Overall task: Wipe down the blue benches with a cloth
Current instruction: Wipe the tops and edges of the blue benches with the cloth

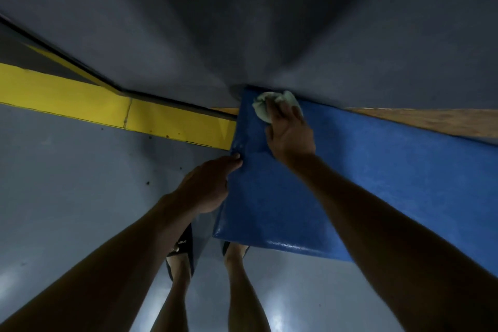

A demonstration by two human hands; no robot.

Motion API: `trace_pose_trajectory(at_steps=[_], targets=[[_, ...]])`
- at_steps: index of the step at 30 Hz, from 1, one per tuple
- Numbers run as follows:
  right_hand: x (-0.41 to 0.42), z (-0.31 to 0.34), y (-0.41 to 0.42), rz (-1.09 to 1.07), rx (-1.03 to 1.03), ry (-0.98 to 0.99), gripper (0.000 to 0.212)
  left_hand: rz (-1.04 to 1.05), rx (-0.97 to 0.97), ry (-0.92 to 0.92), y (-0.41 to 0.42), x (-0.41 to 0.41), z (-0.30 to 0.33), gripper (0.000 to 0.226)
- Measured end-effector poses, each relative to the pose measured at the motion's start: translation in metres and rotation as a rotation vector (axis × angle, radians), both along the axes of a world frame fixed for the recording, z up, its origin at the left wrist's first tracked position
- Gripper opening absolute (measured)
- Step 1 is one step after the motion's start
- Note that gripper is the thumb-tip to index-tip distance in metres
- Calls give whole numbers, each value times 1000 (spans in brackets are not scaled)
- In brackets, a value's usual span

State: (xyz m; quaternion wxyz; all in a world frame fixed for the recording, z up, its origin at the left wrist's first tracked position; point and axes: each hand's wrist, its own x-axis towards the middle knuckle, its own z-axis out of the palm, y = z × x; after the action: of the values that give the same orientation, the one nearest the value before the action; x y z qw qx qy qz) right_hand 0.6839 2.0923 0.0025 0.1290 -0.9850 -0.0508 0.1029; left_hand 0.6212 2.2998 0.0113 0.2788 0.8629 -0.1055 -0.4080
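Note:
A padded blue bench (363,178) runs from the centre to the right edge, set against a grey wall. My right hand (289,132) holds a crumpled pale green cloth (272,105) pressed onto the bench's far left corner, close to the wall. My left hand (208,186) grips the bench's left end edge, thumb on top and fingers curled over the side. The bench's near edge looks glossy.
A yellow band (80,100) runs along the foot of the wall (242,21) to the left of the bench. A wooden strip (431,121) shows behind the bench on the right. My sandalled feet (180,250) stand on the grey floor (67,183) below the bench's corner.

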Motion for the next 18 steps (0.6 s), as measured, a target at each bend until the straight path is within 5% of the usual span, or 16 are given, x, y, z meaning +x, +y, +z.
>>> trace_pose_trajectory(at_steps=[3,8,13,18], targets=[[-2,4,-57,71,-58,-13,62,23,-5,6,-1,-1,-1,58],[-37,9,-130,-492,-86,-27,58,51,-77,-34,3,-3,-3,54],[-46,7,-87,-457,-32,-97,64,77,-108,-59,3,-9,-8,55],[-37,0,-16,-328,110,-174,48,113,-126,-38,4,-11,-8,56]])
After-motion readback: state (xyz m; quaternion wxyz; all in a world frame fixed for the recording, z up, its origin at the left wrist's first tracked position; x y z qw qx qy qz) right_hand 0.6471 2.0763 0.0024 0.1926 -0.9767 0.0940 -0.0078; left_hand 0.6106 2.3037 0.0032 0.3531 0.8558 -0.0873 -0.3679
